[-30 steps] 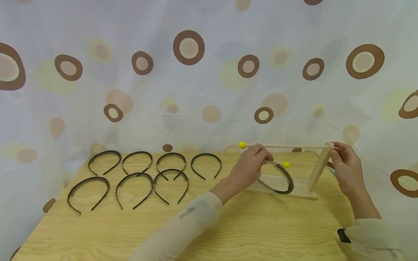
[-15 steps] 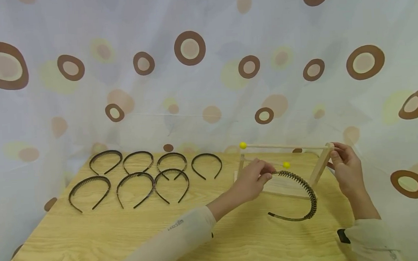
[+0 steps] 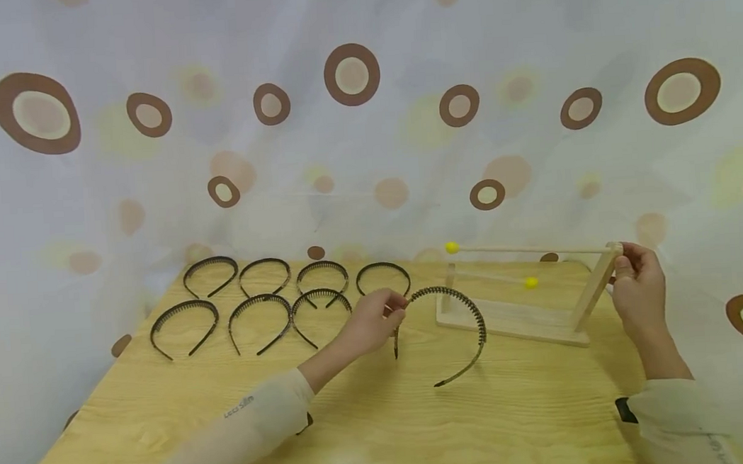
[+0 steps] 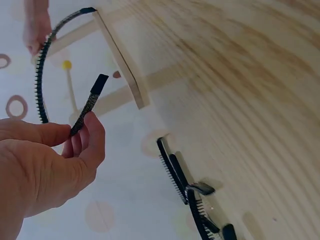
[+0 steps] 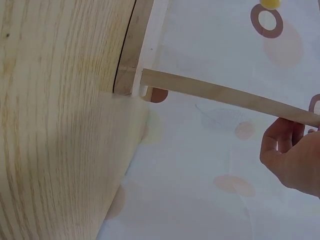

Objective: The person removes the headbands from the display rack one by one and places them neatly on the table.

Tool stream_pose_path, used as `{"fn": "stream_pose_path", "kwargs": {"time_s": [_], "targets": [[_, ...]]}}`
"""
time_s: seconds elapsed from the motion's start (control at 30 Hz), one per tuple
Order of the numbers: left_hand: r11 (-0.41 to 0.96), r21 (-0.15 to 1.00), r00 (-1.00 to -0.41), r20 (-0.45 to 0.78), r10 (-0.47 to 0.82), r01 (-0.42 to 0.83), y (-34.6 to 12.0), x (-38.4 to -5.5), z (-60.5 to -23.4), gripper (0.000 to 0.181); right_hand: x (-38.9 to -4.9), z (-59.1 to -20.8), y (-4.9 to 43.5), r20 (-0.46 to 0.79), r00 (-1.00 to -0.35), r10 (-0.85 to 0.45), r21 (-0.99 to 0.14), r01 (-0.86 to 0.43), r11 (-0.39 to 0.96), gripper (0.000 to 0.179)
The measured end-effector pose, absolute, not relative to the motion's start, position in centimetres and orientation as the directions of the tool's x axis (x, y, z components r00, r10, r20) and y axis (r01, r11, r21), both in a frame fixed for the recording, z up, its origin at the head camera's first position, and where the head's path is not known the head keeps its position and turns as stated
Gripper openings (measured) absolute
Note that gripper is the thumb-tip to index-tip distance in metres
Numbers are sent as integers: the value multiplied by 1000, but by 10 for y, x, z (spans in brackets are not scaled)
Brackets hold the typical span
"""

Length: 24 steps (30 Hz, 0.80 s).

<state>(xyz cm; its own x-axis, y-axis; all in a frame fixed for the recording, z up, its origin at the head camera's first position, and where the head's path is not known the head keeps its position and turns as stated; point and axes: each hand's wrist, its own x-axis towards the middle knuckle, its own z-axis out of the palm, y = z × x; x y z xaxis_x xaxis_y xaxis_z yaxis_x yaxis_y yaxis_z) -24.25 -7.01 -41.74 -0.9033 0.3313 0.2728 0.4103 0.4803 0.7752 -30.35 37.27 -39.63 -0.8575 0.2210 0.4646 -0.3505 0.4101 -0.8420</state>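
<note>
My left hand (image 3: 371, 322) pinches a dark toothed headband (image 3: 481, 317) near one end, in front and left of a pale wooden rack. In the left wrist view, thumb and fingers (image 4: 92, 142) hold the band close to its black tip (image 4: 100, 84). The rack has a flat base (image 3: 511, 319), two uprights and two rods tipped with yellow balls (image 3: 452, 247). At the top of the rack's right upright (image 3: 595, 288), my right hand (image 3: 642, 286) grips the wood. In the right wrist view its fingers are partly hidden by that upright (image 5: 225, 95).
Several dark headbands (image 3: 183, 307) lie in two rows on the left half of the wooden table (image 3: 371, 431). A patterned cloth (image 3: 392, 145) hangs behind and beside the table. The upper rod (image 3: 532, 250) reaches left above the base; the lower rod (image 3: 489, 276) points right.
My left hand has moved left and toward the front, carrying the headband away from the rack's rods. The right hand stays at the upright. The head view has shifted slightly.
</note>
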Motion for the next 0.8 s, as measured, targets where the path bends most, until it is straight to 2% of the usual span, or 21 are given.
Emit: {"fn": "stream_pose_path", "kwargs": {"time_s": [0.13,0.4,0.57,0.8], "targets": [[426,850,-939,204,277,310,-93,-246,-424,20,-303,-397,383,469,-853,229,-835,-344,430,47],[338,932,-982,75,172,131,-123,-253,-435,27,-301,-401,393,413,-864,289,-903,-347,253,47],[262,965,-993,-46,112,-15,-140,-253,-441,30,-300,-405,391,418,-867,271,-903,-362,233,47],[229,962,-983,-168,73,-147,-154,-253,-444,29,-301,-406,390,429,-860,277,-887,-343,307,47]]}}
